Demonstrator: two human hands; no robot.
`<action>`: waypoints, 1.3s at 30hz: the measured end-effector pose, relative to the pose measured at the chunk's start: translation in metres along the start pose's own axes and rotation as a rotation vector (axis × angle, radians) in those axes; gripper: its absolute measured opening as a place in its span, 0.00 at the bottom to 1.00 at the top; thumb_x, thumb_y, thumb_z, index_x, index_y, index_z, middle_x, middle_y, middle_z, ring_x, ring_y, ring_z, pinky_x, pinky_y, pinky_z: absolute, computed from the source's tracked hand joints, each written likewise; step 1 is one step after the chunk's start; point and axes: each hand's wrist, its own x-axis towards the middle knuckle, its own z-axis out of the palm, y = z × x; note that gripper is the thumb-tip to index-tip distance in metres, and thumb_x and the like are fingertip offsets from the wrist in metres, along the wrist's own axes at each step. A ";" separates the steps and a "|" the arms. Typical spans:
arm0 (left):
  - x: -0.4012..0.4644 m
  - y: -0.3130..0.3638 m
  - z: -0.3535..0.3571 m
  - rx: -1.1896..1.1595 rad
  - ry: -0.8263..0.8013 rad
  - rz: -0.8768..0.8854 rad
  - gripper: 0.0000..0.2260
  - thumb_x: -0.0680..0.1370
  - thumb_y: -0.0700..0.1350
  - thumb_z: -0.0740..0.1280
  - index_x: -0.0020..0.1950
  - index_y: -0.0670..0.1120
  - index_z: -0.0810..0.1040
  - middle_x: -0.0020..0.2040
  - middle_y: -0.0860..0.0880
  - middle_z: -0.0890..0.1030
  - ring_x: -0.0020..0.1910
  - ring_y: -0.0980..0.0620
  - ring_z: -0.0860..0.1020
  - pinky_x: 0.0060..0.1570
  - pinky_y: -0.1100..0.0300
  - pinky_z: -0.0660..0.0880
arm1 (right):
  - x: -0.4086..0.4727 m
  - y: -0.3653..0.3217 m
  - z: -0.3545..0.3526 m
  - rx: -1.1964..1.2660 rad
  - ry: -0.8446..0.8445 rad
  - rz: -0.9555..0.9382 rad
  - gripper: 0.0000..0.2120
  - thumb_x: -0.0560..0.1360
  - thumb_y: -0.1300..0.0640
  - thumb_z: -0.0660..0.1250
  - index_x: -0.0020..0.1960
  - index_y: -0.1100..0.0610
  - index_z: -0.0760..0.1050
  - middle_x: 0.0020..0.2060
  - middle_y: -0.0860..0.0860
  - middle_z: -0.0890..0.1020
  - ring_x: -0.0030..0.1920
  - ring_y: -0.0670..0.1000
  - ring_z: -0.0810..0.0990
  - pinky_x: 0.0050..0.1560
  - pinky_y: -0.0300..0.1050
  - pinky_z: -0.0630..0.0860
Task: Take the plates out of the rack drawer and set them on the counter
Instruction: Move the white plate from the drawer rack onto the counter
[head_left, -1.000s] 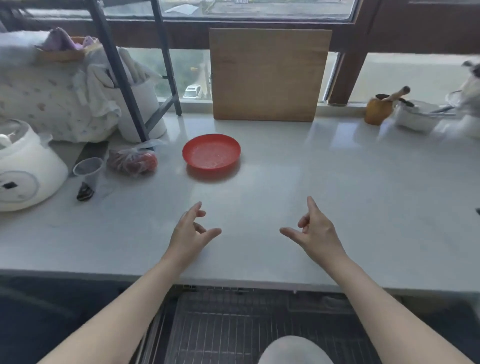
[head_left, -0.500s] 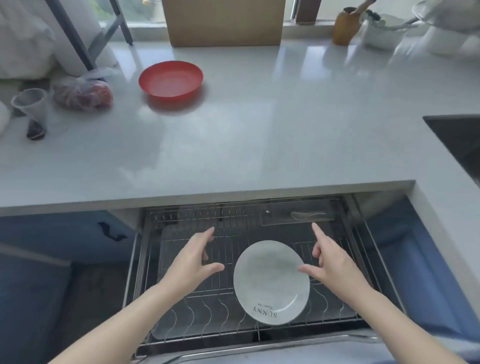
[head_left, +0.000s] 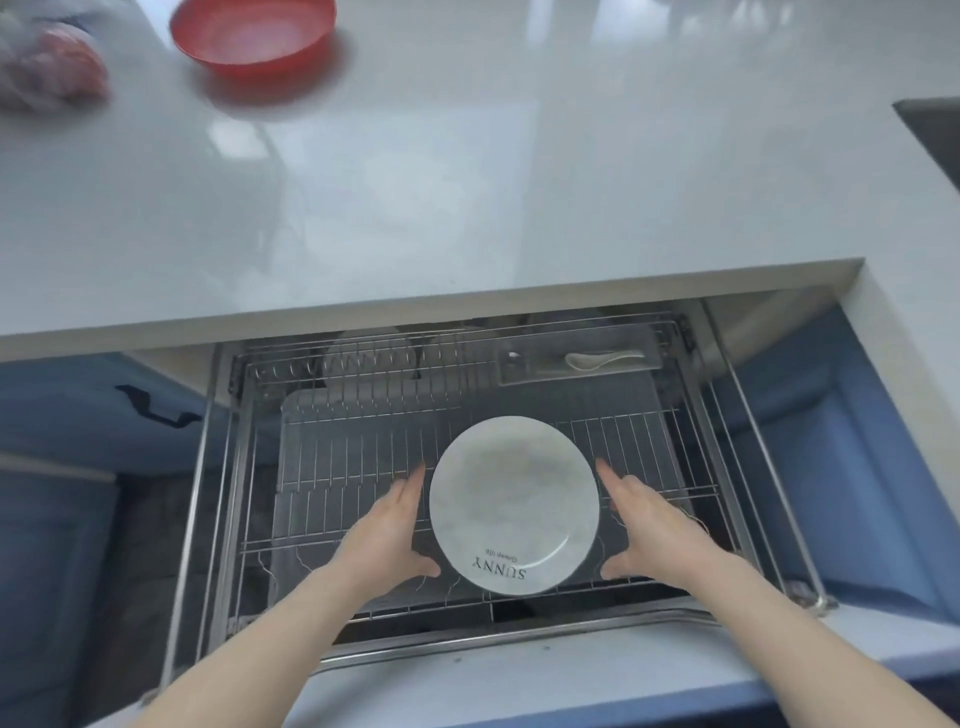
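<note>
A white plate (head_left: 511, 501) with "SUNNY" printed on its rim leans in the wire rack drawer (head_left: 363, 467), which is pulled out below the counter (head_left: 467, 171). My left hand (head_left: 387, 535) is at the plate's left edge and my right hand (head_left: 647, 525) at its right edge, fingers spread on both sides. Whether they touch the rim is unclear. A red plate (head_left: 253, 30) sits on the counter at the far left. More pale dishes (head_left: 369, 358) stand at the back of the drawer, half hidden under the counter.
A bag with something red (head_left: 49, 73) lies at the counter's left edge. A white spoon (head_left: 602, 359) rests in a clear tray at the drawer's back right. A dark sink corner (head_left: 935, 130) shows at right. Blue cabinet fronts flank the drawer.
My view tipped down from the counter to the drawer. Both hands dropped into the rack and closed in on the white plate's two sides.
</note>
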 end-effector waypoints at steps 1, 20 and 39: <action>0.002 0.001 0.003 -0.001 0.001 0.006 0.58 0.63 0.55 0.81 0.80 0.52 0.44 0.79 0.48 0.58 0.76 0.47 0.62 0.69 0.49 0.68 | 0.003 0.001 0.003 0.009 0.004 -0.009 0.65 0.61 0.46 0.83 0.81 0.45 0.39 0.71 0.53 0.68 0.71 0.52 0.70 0.64 0.53 0.76; 0.003 0.006 0.005 -0.364 -0.084 0.074 0.54 0.55 0.52 0.80 0.71 0.67 0.49 0.60 0.66 0.73 0.57 0.55 0.77 0.51 0.56 0.81 | 0.016 -0.003 0.015 0.344 -0.004 -0.111 0.55 0.53 0.48 0.83 0.69 0.31 0.53 0.53 0.36 0.80 0.48 0.48 0.84 0.46 0.51 0.85; -0.091 0.022 -0.122 -0.447 0.009 0.302 0.56 0.59 0.58 0.82 0.73 0.72 0.46 0.67 0.75 0.65 0.63 0.74 0.68 0.53 0.75 0.71 | -0.078 -0.082 -0.073 0.412 0.133 -0.277 0.63 0.54 0.44 0.85 0.76 0.30 0.47 0.59 0.34 0.78 0.54 0.39 0.80 0.51 0.41 0.81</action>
